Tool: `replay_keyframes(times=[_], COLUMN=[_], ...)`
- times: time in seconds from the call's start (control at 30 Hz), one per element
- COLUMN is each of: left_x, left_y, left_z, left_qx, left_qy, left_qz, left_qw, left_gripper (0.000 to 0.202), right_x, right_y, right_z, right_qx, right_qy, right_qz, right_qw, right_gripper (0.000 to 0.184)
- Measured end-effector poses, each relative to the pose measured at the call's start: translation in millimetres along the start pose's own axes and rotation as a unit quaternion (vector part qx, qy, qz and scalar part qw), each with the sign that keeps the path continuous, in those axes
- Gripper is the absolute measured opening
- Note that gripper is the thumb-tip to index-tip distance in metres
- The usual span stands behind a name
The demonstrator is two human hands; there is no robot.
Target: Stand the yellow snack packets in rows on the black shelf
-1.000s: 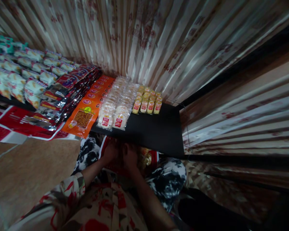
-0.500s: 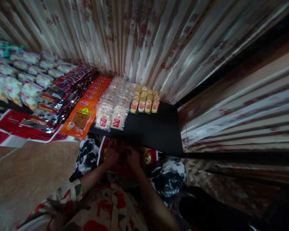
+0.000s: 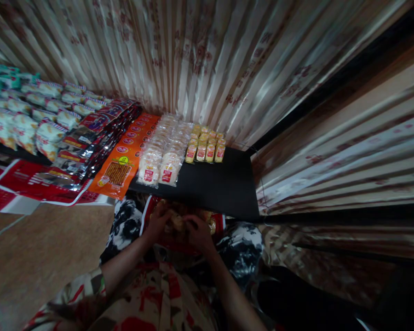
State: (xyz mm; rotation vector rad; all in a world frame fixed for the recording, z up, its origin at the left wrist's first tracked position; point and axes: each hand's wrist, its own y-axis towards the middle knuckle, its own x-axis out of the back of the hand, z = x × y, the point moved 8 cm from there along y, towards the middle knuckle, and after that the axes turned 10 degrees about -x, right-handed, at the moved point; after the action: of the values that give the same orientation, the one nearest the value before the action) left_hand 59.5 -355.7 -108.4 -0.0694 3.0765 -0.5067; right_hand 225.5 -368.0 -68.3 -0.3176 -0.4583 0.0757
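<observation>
A red basket with a white rim [image 3: 223, 222] rests at my lap, under the table's front edge, with yellowish wrapped snack packs in it. Over its left part my left hand [image 3: 158, 224] curls its fingers against one of these, a wrapped snack pack [image 3: 177, 221]. My right hand [image 3: 199, 231] is over the basket's right part, thumb and fingers bent and close to the same pack; whether it touches the pack is too dark to tell. Another shiny pack [image 3: 212, 225] lies in the basket right of my right hand.
On the black table [image 3: 224, 184] stand rows of small yellow packs [image 3: 205, 149], clear bags of round white crackers [image 3: 170, 168], an orange bag [image 3: 115, 172], dark red packets [image 3: 79, 147] and white bags [image 3: 24, 128]. A pleated curtain [image 3: 200, 59] hangs behind. Another red basket [image 3: 31, 177] is at left.
My hands have moved apart over the basket, the right one to the right. A wrapped snack pack now shows between them. The view has shifted slightly.
</observation>
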Motion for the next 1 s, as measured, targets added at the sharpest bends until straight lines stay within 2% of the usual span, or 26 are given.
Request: replay_keyframes(times=[0.2,0.43,0.53,0.73,1.0], left_x=[-5.1,-20.1,-25.4,-27.2,-45.1], left_y=[-6,-15,-16,-8,-5], left_z=[-23,-48,-50,-42,-49], left_qx=[-0.028,-0.03,-0.025,-0.036,-0.022], left_qy=[-0.006,-0.051,-0.049,-0.029,-0.02], left_qz=[0.051,0.099,0.114,0.101,0.121], left_qw=[0.998,0.993,0.992,0.994,0.992], left_gripper=[0.041,0.056,0.057,0.047,0.038], right_x=[21,39,42,50,57], right_y=[2,3,5,8,10], right_z=[12,19,17,16,19], right_qx=[-0.005,-0.012,-0.026,-0.04,-0.04], right_qy=[0.024,0.064,0.08,0.115,0.224], right_qz=[-0.058,-0.104,-0.098,-0.1,-0.036], right_qw=[0.998,0.992,0.992,0.988,0.973], right_gripper=[0.021,0.021,0.022,0.025,0.031])
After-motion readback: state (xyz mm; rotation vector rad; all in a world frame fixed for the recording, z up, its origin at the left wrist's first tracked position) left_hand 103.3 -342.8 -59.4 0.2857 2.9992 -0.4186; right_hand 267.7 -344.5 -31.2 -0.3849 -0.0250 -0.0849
